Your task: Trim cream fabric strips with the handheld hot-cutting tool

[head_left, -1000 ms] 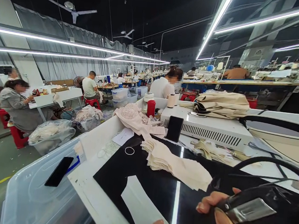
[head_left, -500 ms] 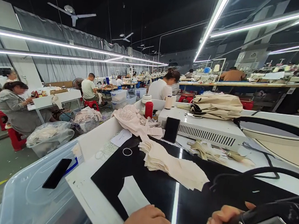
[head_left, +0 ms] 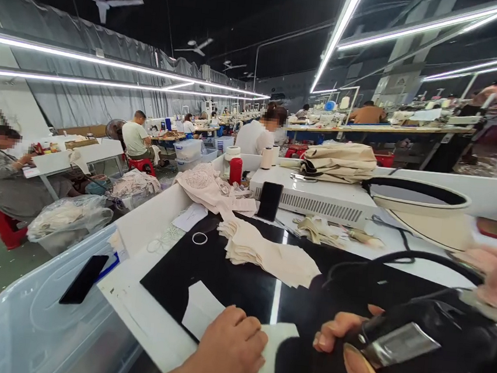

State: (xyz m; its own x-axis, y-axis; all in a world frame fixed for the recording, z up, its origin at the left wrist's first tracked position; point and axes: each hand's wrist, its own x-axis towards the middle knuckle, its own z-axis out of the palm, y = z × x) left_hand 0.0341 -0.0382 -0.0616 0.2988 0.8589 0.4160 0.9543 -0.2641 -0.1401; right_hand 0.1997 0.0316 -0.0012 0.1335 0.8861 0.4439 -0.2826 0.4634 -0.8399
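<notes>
My left hand [head_left: 233,346] rests palm down on a pale cut piece [head_left: 204,308] on the black board [head_left: 169,278], its fingers curled and pressed together; whether it pinches anything underneath is hidden. At the lower right, my right hand [head_left: 358,349] is wrapped round a black handheld device [head_left: 413,343] with a metal plate and a thick black cord. Another pale piece [head_left: 285,332] lies between my hands. Beyond them, a stack of cream fabric pieces [head_left: 269,250] spreads over the board, with a white ring [head_left: 199,238] to its left.
A phone [head_left: 270,200] leans against a white vented box [head_left: 317,202] carrying folded cream fabric [head_left: 341,160]. A cream visor [head_left: 422,209] sits at the right. Another phone [head_left: 83,279] lies on a plastic bin lid [head_left: 44,301] at the left. People sit at tables farther back.
The view has swung to the right. My left hand is farther up in view, with more of the pale piece beside it showing. The black device remains in my right hand.
</notes>
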